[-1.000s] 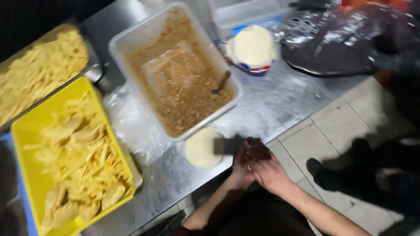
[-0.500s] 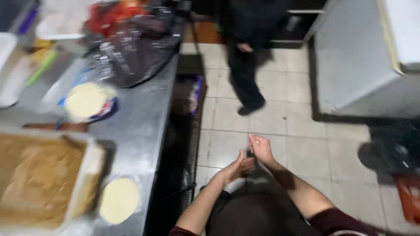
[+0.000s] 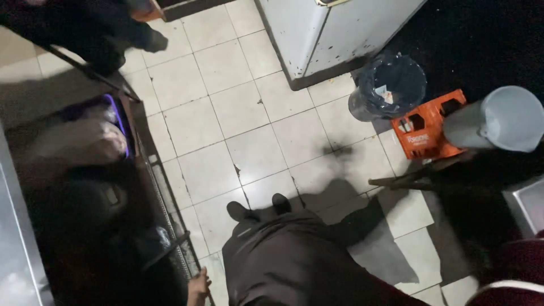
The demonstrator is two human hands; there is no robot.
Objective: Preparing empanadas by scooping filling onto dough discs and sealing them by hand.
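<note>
I look straight down at my dark trousers [image 3: 294, 260] and black shoes [image 3: 258, 208] on a pale tiled floor [image 3: 238, 113]. My left hand [image 3: 198, 284] shows only partly at the bottom edge, beside the rail of the low shelf [image 3: 164, 226] under the steel table. Its fingers are too dark and cropped to read. My right hand is out of view; only a dark red sleeve with a white stripe [image 3: 510, 272] shows at the bottom right corner.
A bagged bundle [image 3: 85, 139] lies on the low shelf at left. Ahead stand a white cabinet [image 3: 334, 34], a black-lined bin [image 3: 391, 85], an orange crate [image 3: 425, 127] and a grey bucket [image 3: 498, 119]. Another person's legs [image 3: 96, 34] are at top left.
The view has swung off the table with its trays and dough discs down to the floor. My hands, joined in front of me before, have parted; only the left one shows.
</note>
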